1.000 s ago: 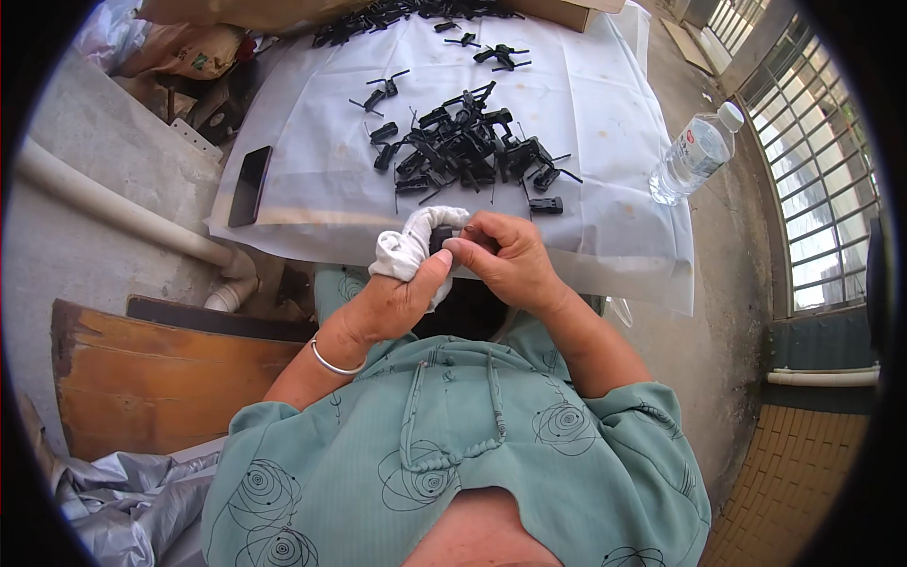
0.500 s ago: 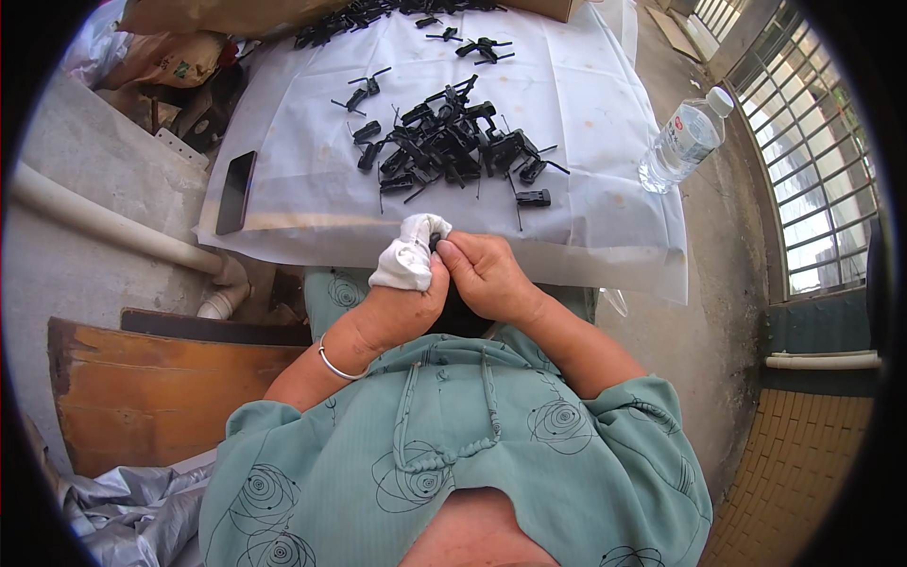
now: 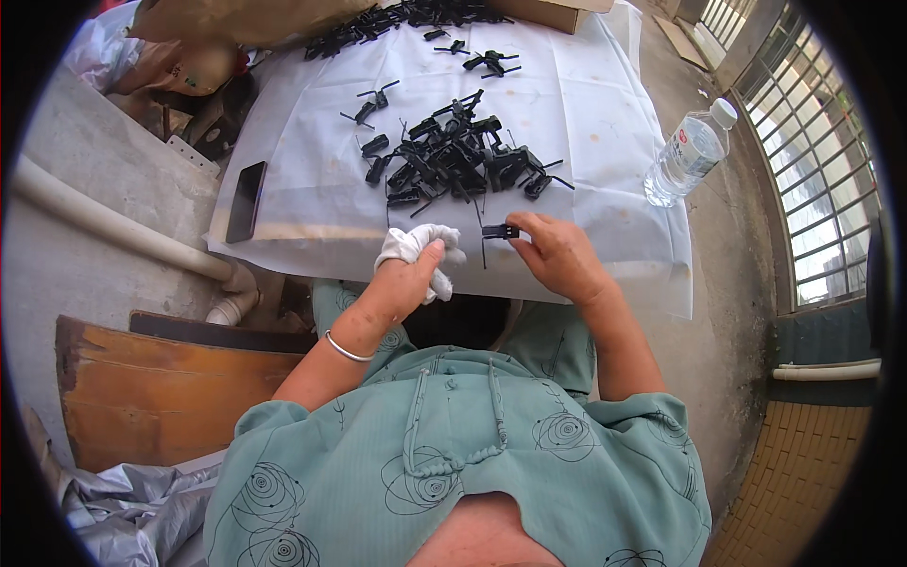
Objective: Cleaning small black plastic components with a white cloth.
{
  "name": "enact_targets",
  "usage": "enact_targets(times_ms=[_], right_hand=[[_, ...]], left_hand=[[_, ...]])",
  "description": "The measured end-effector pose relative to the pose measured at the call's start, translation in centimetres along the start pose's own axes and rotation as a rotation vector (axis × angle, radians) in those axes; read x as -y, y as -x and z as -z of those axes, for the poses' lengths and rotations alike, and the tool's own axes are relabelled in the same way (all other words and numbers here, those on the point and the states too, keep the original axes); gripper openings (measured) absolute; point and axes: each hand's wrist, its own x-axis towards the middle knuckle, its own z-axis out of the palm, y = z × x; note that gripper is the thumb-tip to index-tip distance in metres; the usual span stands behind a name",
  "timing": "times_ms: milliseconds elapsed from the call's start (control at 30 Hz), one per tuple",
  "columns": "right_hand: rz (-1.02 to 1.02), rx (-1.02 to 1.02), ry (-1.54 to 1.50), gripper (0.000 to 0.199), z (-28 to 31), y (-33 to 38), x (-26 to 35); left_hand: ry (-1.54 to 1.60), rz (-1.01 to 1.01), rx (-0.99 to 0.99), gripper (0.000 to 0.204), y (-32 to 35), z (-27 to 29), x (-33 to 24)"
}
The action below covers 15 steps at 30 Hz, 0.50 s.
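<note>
My right hand (image 3: 557,257) pinches a small black plastic part (image 3: 499,231) with a thin wire tail hanging from it, near the front edge of the white sheet (image 3: 586,113). My left hand (image 3: 408,281) is closed around a crumpled white cloth (image 3: 416,248), a short way left of the part. Just beyond both hands lies a pile of several similar black parts (image 3: 453,159) with wires.
A dark phone (image 3: 247,200) lies at the sheet's left edge. A clear water bottle (image 3: 687,153) stands at the right. More black parts (image 3: 397,17) and a cardboard box (image 3: 553,11) sit at the far edge. A wooden board (image 3: 142,397) and grey pipe (image 3: 104,225) are on the left.
My hands have come apart: the right hand moved right and forward with the black part, and the left hand with the cloth stayed to its left.
</note>
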Motion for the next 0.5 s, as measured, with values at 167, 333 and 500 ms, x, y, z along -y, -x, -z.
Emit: enact_targets(times_ms=[167, 333, 500], right_hand=[[0.163, 0.014, -0.056, 0.028, -0.5, 0.2, 3.9], [0.094, -0.016, -0.371, 0.025, 0.2, -0.6, 5.4], [-0.156, -0.303, -0.438, 0.015, -2.1, -1.2, 6.6]], left_hand=[[0.735, 0.297, 0.336, 0.022, 0.3, -0.3, -0.1], [0.431, 0.015, 0.161, 0.022, 0.5, -1.1, -0.7], [0.166, -0.138, 0.106, 0.028, 1.5, -1.4, -2.4]])
